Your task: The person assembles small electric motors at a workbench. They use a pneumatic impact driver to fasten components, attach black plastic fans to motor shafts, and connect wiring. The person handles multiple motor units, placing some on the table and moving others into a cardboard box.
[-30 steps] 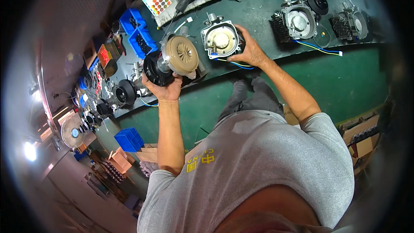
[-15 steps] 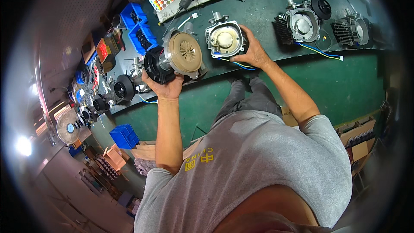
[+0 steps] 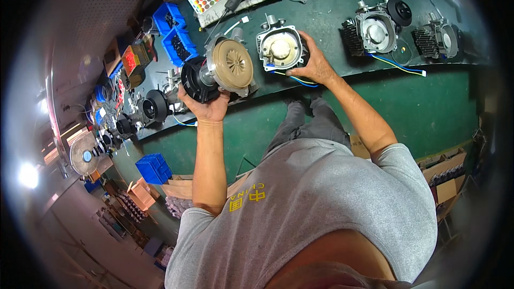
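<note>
Blower unit (image 3: 233, 64) is in the left hand's (image 3: 210, 109) grasp at the worktop's (image 3: 326, 18) near edge; the right hand (image 3: 317, 65) grasps the metal housing (image 3: 279, 48), right of it. Loose left grip could drop the unit.

Green floor (image 3: 428, 101), bright white light (image 3: 28, 175)

From the head, a wide fisheye looks down over shirt (image 3: 310, 198) and workbench (image 3: 327, 18).
</note>
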Tool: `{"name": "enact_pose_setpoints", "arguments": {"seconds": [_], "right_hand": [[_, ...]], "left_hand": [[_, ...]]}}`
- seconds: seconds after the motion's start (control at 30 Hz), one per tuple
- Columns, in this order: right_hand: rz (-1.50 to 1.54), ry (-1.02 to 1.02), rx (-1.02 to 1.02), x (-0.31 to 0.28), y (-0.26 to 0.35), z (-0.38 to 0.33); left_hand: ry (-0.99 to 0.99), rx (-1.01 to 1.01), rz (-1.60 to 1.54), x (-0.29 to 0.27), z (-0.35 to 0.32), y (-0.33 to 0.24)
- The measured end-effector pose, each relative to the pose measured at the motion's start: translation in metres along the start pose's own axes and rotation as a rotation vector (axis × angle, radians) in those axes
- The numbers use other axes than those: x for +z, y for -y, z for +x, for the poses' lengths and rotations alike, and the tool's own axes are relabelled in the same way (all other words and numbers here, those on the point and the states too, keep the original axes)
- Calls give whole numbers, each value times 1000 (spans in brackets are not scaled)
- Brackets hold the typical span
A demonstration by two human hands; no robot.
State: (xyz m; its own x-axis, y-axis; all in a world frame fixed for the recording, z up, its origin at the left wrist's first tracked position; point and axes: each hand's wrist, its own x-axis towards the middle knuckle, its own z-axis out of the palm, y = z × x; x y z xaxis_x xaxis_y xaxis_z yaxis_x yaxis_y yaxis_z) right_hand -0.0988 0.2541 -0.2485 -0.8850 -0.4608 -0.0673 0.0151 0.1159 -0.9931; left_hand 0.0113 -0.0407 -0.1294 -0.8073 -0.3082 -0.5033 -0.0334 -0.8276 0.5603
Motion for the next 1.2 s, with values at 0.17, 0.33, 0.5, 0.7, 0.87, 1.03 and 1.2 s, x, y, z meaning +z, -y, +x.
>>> {"name": "enact_pose_setpoints", "arguments": {"seconds": [0.17, 0.33, 0.5, 0.7, 0.87, 1.03, 1.2], "right_hand": [[4, -6, -36, 0, -4, 0], [-10, 1, -33, -1, -2, 0], [-20, 13, -34, -1, -8, 1], [-7, -11, -27, 0, -4, 1], [-45, -2, -30, -1, -2, 1], [-48, 2, -37, -1, -4, 2], [-50, -3, -32, -1, -1, 4]], "left_hand": [[-21, 3, -3, 4, -4, 1], [-36, 3, -4, 3, -4, 0], [-24, 5, 8, 3, -4, 0], [-26, 7, -3, 12, -3, 2], [-42, 2, 10, 12, -1, 1], [-8, -5, -16, 11, 1, 3], [-18, -11, -20, 10, 2, 4]]}}
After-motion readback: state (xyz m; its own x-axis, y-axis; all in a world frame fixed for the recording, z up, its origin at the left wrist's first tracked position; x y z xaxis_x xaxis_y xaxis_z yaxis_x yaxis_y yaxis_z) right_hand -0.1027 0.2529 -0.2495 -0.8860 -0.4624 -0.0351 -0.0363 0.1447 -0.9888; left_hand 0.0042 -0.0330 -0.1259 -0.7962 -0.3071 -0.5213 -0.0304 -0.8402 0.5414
